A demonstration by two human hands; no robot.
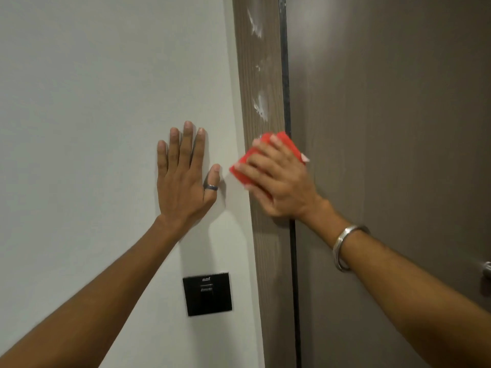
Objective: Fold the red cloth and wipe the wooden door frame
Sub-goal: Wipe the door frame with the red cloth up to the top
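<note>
My left hand point(183, 179) spread flat on wall point(93, 102), my right hand point(279, 179) pressing folded red cloth point(245, 166) on wooden door frame point(261, 75), white smears point(260, 104) above it

Small pale brand mark at top of black wall plate point(207, 294), too blurred to read. No other text, labels or numbers legible anywhere.

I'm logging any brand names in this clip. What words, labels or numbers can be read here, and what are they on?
Nothing can be read for sure.
Black wall plate: a small light mark near its top edge, too small and blurred to read.
Red cloth, door frame, door, wall: no text visible.
</note>
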